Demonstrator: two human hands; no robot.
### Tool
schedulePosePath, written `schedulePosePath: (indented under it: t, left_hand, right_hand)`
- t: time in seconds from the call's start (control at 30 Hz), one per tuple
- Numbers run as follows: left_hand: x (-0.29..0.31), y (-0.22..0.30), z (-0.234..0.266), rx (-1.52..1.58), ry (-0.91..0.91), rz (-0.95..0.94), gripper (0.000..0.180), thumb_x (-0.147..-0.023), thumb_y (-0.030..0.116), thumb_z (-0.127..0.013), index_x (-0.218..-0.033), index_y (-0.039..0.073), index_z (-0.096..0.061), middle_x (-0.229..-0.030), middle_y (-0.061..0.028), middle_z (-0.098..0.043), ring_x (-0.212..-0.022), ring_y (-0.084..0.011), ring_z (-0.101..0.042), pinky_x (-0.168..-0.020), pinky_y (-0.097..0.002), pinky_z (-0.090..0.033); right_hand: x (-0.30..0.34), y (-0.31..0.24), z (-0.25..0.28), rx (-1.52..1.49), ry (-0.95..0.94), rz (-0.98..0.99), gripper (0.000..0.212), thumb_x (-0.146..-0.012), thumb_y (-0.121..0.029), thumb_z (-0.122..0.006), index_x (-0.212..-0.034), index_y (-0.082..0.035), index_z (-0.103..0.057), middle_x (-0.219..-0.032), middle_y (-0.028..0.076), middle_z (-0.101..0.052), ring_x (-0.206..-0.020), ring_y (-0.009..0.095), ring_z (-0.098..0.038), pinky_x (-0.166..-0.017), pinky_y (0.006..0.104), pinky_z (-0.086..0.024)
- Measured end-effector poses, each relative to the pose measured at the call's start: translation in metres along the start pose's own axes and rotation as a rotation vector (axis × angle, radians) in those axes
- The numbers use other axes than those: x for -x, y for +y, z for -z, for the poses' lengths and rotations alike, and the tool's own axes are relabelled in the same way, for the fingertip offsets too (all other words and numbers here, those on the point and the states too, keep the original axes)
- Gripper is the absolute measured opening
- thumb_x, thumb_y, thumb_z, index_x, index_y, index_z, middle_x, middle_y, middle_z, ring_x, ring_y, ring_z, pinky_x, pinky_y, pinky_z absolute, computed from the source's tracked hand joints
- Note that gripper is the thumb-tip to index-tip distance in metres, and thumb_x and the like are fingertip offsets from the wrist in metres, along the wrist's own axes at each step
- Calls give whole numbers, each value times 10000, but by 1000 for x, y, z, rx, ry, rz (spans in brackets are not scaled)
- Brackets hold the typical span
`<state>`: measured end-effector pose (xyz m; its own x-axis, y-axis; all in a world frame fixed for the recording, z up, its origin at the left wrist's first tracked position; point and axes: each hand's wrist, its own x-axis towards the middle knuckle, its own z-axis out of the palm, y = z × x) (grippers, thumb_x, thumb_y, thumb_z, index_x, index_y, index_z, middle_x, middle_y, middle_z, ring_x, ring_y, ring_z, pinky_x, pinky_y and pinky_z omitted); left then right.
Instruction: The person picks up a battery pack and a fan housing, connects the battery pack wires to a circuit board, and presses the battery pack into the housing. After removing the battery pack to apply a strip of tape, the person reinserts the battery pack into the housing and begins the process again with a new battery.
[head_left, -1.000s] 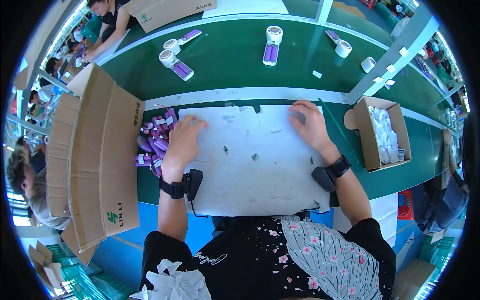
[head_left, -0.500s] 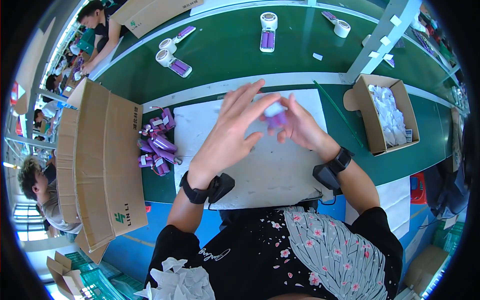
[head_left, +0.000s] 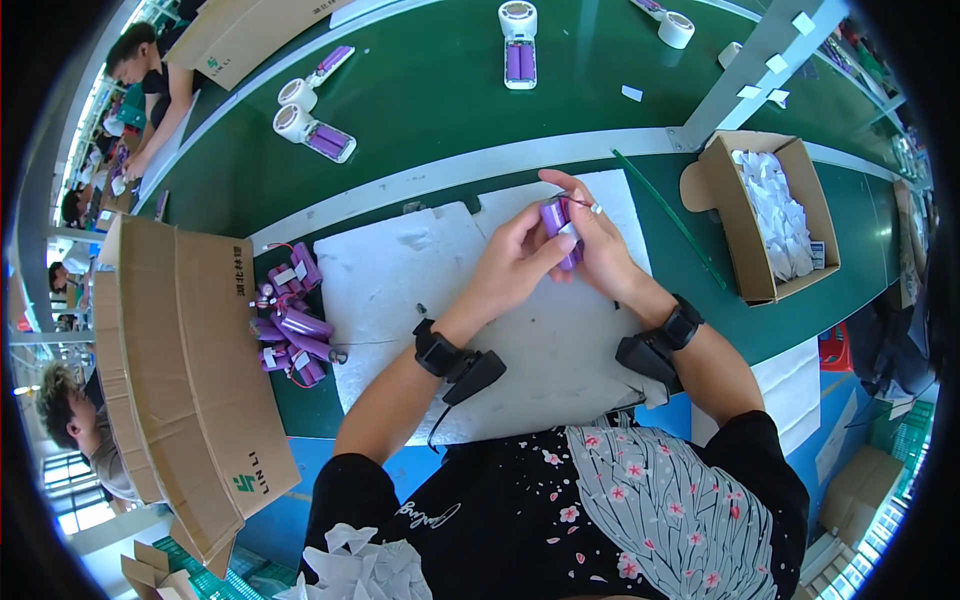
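A purple battery pack (head_left: 552, 217) with thin wires and a white connector at its top is held over the white foam sheet (head_left: 385, 270). My left hand (head_left: 508, 268) closes on it from the left, its thumb pressed on a small white patch on the pack. From the right, the fingers of my right hand (head_left: 606, 250) wrap round the same pack and hide part of it. Left of the sheet lies a heap of similar purple battery packs (head_left: 302, 320) with white patches and red wires.
A tall cardboard box (head_left: 190, 340) borders the heap. White paper pieces fill an open carton (head_left: 718, 165) at right, near a green stick (head_left: 668, 215). White handheld devices with purple cells (head_left: 519, 60) lie across the back. A post (head_left: 765, 70) rises at back right. Co-workers sit at left.
Both hands have come together on the battery pack, and my left hand, spread before, now grips it. The view has shifted a little, moving the bench things leftward.
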<state>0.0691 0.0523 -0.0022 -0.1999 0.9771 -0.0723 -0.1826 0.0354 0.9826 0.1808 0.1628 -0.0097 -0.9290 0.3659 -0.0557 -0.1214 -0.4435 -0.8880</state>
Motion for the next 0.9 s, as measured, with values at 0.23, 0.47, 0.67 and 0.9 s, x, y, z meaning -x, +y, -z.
schedulePosePath:
  t: [0.23, 0.47, 0.67, 0.9]
  left_hand:
    - [-2, -16, 3, 247, 277, -224, 368, -965, 213, -500, -1264, 12, -421, -1006, -37, -542, -899, -100, -541, -769, -246, -448]
    - [8, -5, 3, -32, 179, -194, 477, -1004, 310, -385, -1382, 24, -327, -1035, -18, -519, -894, -87, -496, -790, -242, -424]
    - [6, -7, 3, -176, 141, -215, 484, -1013, 295, -326, -1420, 36, -284, -1076, -60, -494, -940, -150, -486, -846, -296, -410]
    - [5, -9, 1, -375, 154, -351, 428, -1005, 245, -339, -1384, 44, -340, -1128, -118, -486, -1020, -219, -486, -897, -327, -392]
  right_hand:
    - [3, -8, -11, 601, 270, 240, 240, -950, -230, -512, -1125, -67, -528, -783, 58, -588, -569, 129, -542, -482, 236, -393]
    - [4, -9, -7, 951, -16, 302, 206, -909, -167, -564, -755, -34, -597, -592, 65, -525, -501, 164, -503, -474, 283, -370]
    - [5, -15, -4, 982, -38, 278, 162, -909, -160, -538, -809, -38, -576, -609, 84, -523, -510, 221, -502, -491, 313, -388]
    - [6, -11, -3, 988, -63, 270, 156, -898, -158, -497, -873, -28, -580, -725, 158, -595, -614, 365, -573, -550, 403, -452]
